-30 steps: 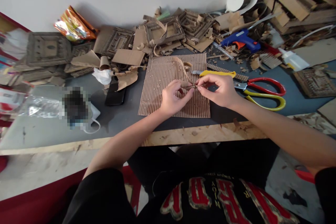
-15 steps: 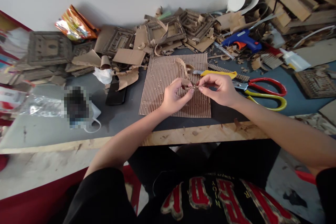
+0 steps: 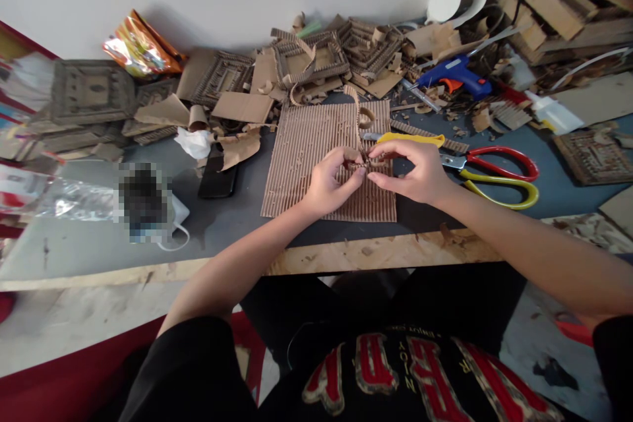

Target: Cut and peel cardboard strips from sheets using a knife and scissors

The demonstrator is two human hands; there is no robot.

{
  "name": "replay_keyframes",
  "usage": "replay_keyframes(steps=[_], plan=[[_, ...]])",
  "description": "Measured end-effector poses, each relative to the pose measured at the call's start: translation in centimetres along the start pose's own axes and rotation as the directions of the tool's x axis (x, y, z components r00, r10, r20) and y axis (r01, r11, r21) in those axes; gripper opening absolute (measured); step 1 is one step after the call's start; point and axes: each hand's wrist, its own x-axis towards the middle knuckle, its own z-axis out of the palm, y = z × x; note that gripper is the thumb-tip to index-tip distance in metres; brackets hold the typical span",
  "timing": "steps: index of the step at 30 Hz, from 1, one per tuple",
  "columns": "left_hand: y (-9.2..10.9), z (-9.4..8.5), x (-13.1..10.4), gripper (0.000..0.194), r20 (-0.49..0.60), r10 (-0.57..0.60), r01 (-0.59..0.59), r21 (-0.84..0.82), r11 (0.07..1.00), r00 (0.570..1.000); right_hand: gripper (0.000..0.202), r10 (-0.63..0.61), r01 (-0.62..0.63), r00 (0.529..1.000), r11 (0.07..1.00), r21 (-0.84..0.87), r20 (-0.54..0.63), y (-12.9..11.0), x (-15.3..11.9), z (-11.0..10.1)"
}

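Above a corrugated cardboard sheet (image 3: 304, 165), my left hand (image 3: 333, 183) pinches a narrow corrugated cardboard strip (image 3: 357, 115) between thumb and fingers. My right hand (image 3: 413, 170) meets it from the other side, its thumb and index finger around the same strip. The part between the fingertips is small, dark and mostly hidden. From there the strip's loose length rises and curls away over the sheet. A small cardboard ring (image 3: 366, 119) lies behind the hands. Close to my right hand are a yellow-handled cutter (image 3: 413, 138) and scissors (image 3: 504, 165) with red and yellow handles.
Corrugated cardboard frames (image 3: 311, 56) and scraps line the wall. At the right lie a blue glue gun (image 3: 457, 76), a white glue bottle (image 3: 556, 113) and stacked cardboard pieces (image 3: 548, 0). A black phone (image 3: 217, 175) and a foil bag (image 3: 141, 46) are left.
The strip's loose length has swung up and straightened, uncovering the cardboard ring. My right fingertips have spread slightly and shifted left. My left hand has hardly moved.
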Motion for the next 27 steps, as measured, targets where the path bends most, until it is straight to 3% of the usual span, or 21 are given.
replay_keyframes(steps=[5,9,15,21,27], plan=[[0.4,-0.2,0.1,0.02,0.029,-0.071,0.067,0.117,0.991,0.997,0.013,0.009,-0.015,0.997,0.997,-0.073,-0.079,0.0,-0.1,0.2],[0.4,0.0,0.1,0.034,0.035,-0.116,0.104,0.248,0.963,0.993,0.011,-0.008,0.006,0.999,0.998,-0.062,-0.032,0.2,-0.1,0.3],[-0.1,0.6,-0.4,0.039,-0.03,-0.016,0.026,0.399,0.917,0.999,0.009,0.005,-0.004,1.0,0.998,-0.06,0.022,0.6,0.0,0.4],[0.1,0.3,-0.3,0.031,-0.03,0.105,-0.086,0.374,0.923,0.994,0.012,0.047,-0.049,0.997,0.998,0.033,0.068,1.1,0.2,0.3],[-0.1,-0.1,0.0,0.035,0.033,0.122,-0.127,0.24,0.963,0.992,0.023,0.073,-0.1,0.989,0.97,0.221,0.125,1.4,0.4,0.1]])
